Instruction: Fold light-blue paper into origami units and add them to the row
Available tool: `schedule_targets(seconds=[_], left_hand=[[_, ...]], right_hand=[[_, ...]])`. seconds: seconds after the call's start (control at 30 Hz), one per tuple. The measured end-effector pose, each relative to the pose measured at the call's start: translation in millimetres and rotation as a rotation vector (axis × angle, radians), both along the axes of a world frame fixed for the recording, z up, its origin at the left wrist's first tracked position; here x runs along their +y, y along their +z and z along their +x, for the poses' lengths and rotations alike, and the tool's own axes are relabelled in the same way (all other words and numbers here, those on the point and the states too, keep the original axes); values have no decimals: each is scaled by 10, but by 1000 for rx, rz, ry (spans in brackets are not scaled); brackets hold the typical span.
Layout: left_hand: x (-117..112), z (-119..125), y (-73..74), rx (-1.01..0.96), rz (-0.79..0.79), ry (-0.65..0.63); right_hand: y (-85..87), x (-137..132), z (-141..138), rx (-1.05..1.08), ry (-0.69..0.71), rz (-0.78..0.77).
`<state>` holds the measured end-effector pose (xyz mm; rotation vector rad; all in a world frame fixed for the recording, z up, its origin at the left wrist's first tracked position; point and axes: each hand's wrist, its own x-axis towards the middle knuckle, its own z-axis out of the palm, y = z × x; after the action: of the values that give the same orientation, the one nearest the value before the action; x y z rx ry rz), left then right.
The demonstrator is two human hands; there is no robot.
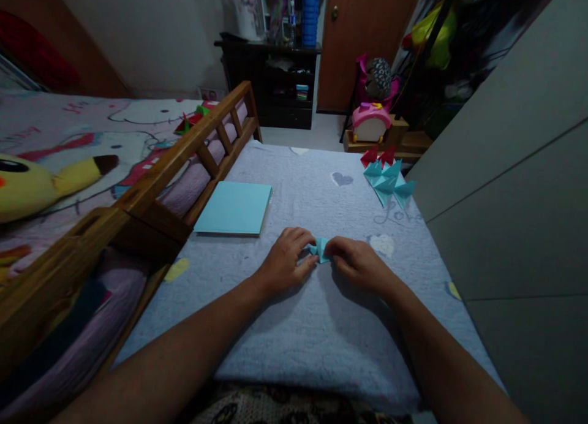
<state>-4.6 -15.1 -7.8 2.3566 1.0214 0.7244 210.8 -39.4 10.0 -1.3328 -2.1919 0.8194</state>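
A small folded piece of light blue paper (pixel 319 249) lies on the grey-blue blanket (pixel 321 314), pinched between both my hands. My left hand (pixel 285 258) has its fingers curled onto the paper's left side. My right hand (pixel 358 261) presses its fingertips on the right side. Most of the paper is hidden under my fingers. A stack of light blue square sheets (pixel 234 208) lies to the left, beyond my left hand.
Several folded blue and red paper pieces (pixel 388 176) sit at the blanket's far right. A wooden bed frame (pixel 184 160) runs along the left, with a yellow plush toy (pixel 41 182) on the bed. A grey wall (pixel 514 185) rises on the right. Dark shelves (pixel 275 81) stand far back.
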Motion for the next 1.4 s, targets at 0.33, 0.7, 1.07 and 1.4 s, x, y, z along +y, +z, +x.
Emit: schedule_targets(seconds=[0.33, 0.7, 1.07, 1.4], left_hand=[[-49, 25, -103, 122, 87, -174], [-83, 50, -111, 225, 204, -176], [-2, 56, -136, -117, -21, 0], [33, 19, 32, -389, -448, 92]], right_hand=[[-214, 92, 26, 448, -290, -172], [-105, 104, 129, -168, -353, 66], [-124, 94, 52, -140, -315, -12], [-35, 54, -29, 553, -277, -139]])
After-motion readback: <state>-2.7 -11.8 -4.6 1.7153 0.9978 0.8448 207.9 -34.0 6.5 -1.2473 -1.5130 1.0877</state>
